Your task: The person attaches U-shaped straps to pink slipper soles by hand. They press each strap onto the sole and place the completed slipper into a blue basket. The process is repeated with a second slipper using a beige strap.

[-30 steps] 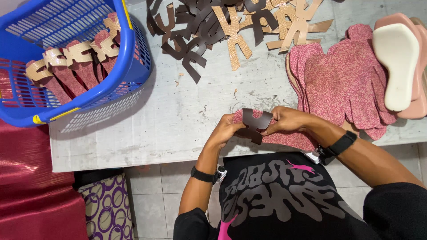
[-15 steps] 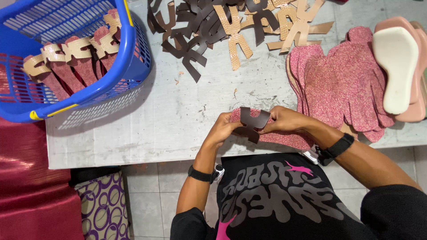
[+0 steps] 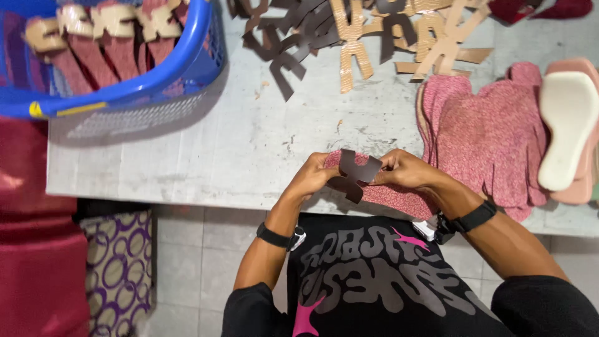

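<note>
Head view looks straight down on a grey, scuffed worktop (image 3: 206, 156), with both hands working at its near edge. The left hand (image 3: 312, 178) and the right hand (image 3: 405, 170) each pinch one side of a dark brown strap piece (image 3: 355, 175), holding it up between them just above a pink glittery sole (image 3: 399, 196) that lies on the near edge and slightly overhangs it. Both wrists wear dark bands.

Bare worktop stretches from the hands toward the left edge and up the middle, giving open room on that side. To the right, a stack of pink glittery soles (image 3: 486, 137) sits close beside the right hand, and a pale foam sole (image 3: 564, 128) rests on more soles at the right edge. Along the far edge lies a loose heap of brown and tan strap pieces (image 3: 349, 31). A blue plastic basket (image 3: 181, 68) occupies the far left corner, holding finished soles with tan straps (image 3: 93, 37), and it casts a shadow across the surface.

Below the near edge are pale floor tiles (image 3: 193, 249), a red cushioned seat (image 3: 37, 249) at the left, and a purple patterned bag (image 3: 118, 274) beside it.
</note>
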